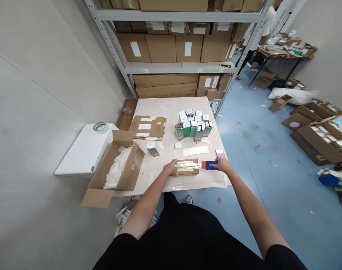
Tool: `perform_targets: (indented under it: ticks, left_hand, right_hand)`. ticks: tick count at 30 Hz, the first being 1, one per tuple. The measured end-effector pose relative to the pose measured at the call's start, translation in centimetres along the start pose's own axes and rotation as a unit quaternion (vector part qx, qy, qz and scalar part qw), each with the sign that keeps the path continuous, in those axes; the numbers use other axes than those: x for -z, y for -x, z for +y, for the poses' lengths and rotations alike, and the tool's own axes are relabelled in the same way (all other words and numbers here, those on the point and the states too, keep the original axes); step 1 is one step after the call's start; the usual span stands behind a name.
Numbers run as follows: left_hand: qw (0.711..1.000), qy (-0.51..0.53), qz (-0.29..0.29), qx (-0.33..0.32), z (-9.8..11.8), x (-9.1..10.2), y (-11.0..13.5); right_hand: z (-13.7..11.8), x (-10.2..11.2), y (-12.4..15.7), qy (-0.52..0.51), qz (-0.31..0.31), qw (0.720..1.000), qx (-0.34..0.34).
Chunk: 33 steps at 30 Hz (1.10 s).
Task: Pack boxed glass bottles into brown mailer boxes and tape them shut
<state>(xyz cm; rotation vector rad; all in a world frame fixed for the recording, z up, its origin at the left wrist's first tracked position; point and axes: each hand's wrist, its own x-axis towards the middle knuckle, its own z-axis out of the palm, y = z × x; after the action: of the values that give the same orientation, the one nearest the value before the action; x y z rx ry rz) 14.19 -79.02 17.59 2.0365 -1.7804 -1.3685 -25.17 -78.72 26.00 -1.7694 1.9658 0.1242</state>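
Note:
On the near part of the table [159, 180], my left hand [170, 167] is closed on the left end of a small cardboard box [188, 172]. Pale, shiny strips that look like clear tape run along the box's top. My right hand [222, 165] grips a blue-and-orange tool [210, 165], seemingly a tape dispenser, whose orange end is at the box's right side. Beyond the box lies a white strip [195, 150], with a small white piece [177, 145] near it. A purple-and-white packet [219, 153] is just past my right hand.
Several green-and-white boxes [193, 128] cluster at the back right; one green box [153, 148] stands alone. Flattened cardboard [148, 127] lies back left. An open carton [131, 168] is at left. Shelving [171, 67] stands behind. A person [255, 37] is at far right.

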Motion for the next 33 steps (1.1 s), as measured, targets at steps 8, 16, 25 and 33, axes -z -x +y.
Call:
perform_targets:
  ticks: [8,16,25,33]
  left_hand:
    - [0.999,0.044,0.007,0.026,0.1,0.0,-0.1]
    - [0.997,0.059,0.036,0.015,-0.2,-0.9,-0.4]
    - [0.999,-0.009,-0.04,-0.022,-1.4,-1.2,-0.8]
    - [0.995,-0.019,-0.074,-0.059,-1.3,-1.1,-0.7]
  right_hand:
    - [3.9,0.3,-1.4,-0.005,-0.001,0.999,-0.048]
    - [-4.0,-5.2,-1.0,0.048,-0.008,0.995,-0.082]
    - [-4.3,-13.0,1.3,-0.003,0.068,0.99,-0.125]
    - [-5.6,-12.4,0.5,-0.135,0.013,0.984,-0.114]
